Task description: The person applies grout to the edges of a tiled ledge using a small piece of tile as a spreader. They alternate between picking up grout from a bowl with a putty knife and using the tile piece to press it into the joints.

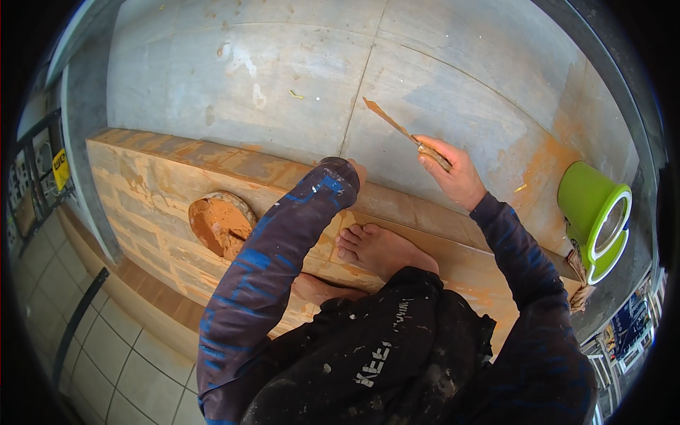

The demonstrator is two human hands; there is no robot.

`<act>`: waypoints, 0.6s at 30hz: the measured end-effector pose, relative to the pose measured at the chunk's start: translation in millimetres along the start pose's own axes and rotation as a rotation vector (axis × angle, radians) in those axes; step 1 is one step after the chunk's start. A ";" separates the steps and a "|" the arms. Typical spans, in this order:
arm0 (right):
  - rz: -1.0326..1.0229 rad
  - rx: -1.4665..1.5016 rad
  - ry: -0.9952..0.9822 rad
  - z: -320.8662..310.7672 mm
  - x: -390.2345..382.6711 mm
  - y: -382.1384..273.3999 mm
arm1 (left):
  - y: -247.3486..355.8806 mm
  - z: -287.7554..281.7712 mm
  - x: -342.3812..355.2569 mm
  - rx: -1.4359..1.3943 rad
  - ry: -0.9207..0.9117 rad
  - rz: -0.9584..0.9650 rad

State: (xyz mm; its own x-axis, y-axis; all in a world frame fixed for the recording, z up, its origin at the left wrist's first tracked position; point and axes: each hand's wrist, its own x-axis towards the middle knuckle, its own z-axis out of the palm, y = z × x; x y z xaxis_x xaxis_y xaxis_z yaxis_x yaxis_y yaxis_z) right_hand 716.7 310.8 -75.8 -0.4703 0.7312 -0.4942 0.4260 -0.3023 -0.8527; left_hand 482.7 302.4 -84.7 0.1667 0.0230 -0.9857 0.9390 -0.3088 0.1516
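Observation:
My right hand is closed round the handle of a trowel, its thin blade pointing up and left over the grey surface. The blade is smeared orange-brown and shows nearly edge-on. Only a sliver of my left hand shows past the dark sleeve cuff, close to the edge of the tiled ledge; its fingers are hidden. On the ledge to the left sits a round bowl of wet orange-brown paste, with lumps piled toward its lower side.
I stand barefoot on the smeared ledge, one foot near its edge. A green bucket with a strainer stands at the right beside a crumpled rag. Large grey panels lie beyond; pale floor tiles are lower left.

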 end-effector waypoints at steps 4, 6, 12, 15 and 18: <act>0.049 -0.010 -0.006 -2.8 -3.4 6.9 | -3.8 0.3 -0.6 -0.023 -0.004 0.033; 0.049 -0.009 0.006 -1.7 -4.1 7.2 | -4.8 5.3 -1.7 -0.043 -0.008 0.027; 0.180 -0.101 -0.022 -4.2 -9.7 -12.3 | -26.4 33.7 -8.8 -0.235 0.061 0.142; 0.051 0.014 0.040 -3.2 -12.0 0.7 | -37.2 39.5 -22.1 -0.456 0.121 0.245; -0.016 0.196 0.035 -5.8 -3.7 -9.0 | -53.7 57.8 -29.8 -0.797 0.250 0.285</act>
State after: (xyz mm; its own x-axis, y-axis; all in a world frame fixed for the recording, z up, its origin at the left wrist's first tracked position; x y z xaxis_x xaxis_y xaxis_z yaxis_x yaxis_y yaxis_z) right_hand 719.1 314.4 -65.3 -0.4470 0.7569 -0.4767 0.2579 -0.4012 -0.8789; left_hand 410.0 263.3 -67.7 0.4000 0.2828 -0.8718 0.7664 0.4185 0.4873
